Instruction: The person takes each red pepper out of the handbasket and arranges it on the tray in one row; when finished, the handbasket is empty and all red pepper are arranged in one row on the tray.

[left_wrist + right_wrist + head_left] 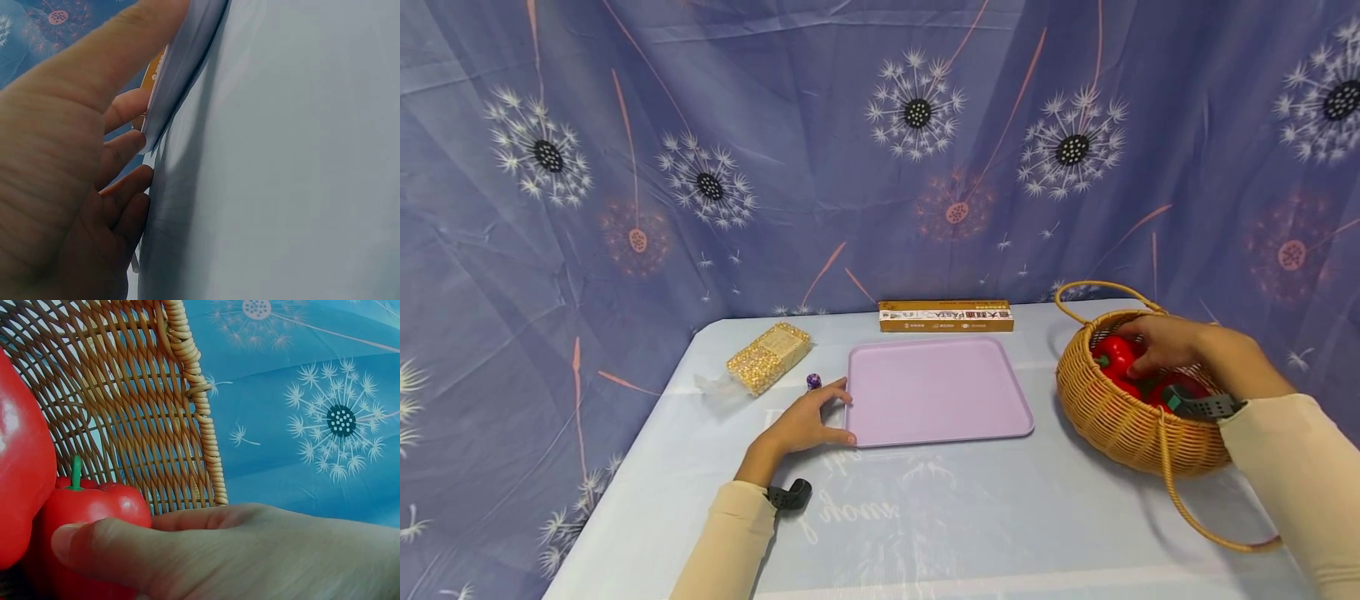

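In the head view my left hand touches the left edge of a lilac tray, thumb near its front corner and fingers spread farther back. The left wrist view shows the thumb and fingertips along the tray's side. My right hand reaches into a wicker basket on the right. There it grips a red bell pepper with a green stem, thumb across the near side; the far fingers are mostly hidden. Another shiny red piece lies beside it in the basket.
A bag of yellow kernels lies left of the tray, and a small purple item sits behind the left hand. Behind the tray lies a long pasta box. The basket's front handle hangs over the table. A patterned curtain backs everything.
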